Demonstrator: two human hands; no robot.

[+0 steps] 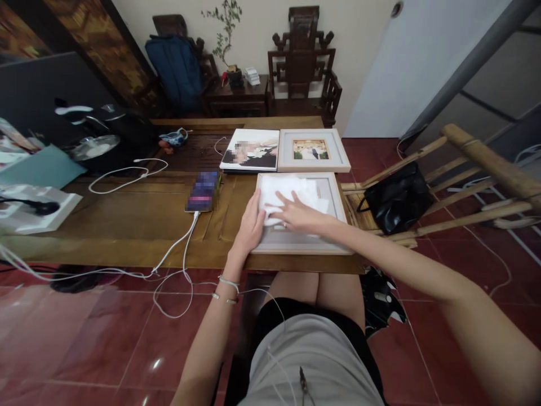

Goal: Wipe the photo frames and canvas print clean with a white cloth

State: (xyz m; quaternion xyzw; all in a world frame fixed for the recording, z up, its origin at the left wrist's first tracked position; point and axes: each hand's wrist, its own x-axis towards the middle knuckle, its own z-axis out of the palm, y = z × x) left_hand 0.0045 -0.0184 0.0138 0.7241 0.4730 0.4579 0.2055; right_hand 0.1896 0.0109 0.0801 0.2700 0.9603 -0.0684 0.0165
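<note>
Head view: my left hand (250, 225) lies flat, fingers apart, steadying the picture frame (333, 197) on the surface (127, 220); my right hand (296, 215), fingers spread, presses the white cloth (296, 189).

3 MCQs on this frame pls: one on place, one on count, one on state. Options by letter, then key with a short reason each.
1. Where does the white cloth lie?
A. On the nearest picture frame
B. On the phone
C. On the floor

2. How many framed or mounted pictures lie on the wooden table?
A. One
B. Three
C. Five

3. How is the right hand placed?
A. Raised clear of the table
B. Closed round a cable
C. Flat, fingers spread, on the cloth

Key:
1 A: the cloth covers the upper part of the frame nearest the person, whose left edge the left hand touches.
2 B: the near frame, the frame with a small photo and the frameless print beside it.
3 C: the palm faces down and the fingers rest on the cloth.
</note>
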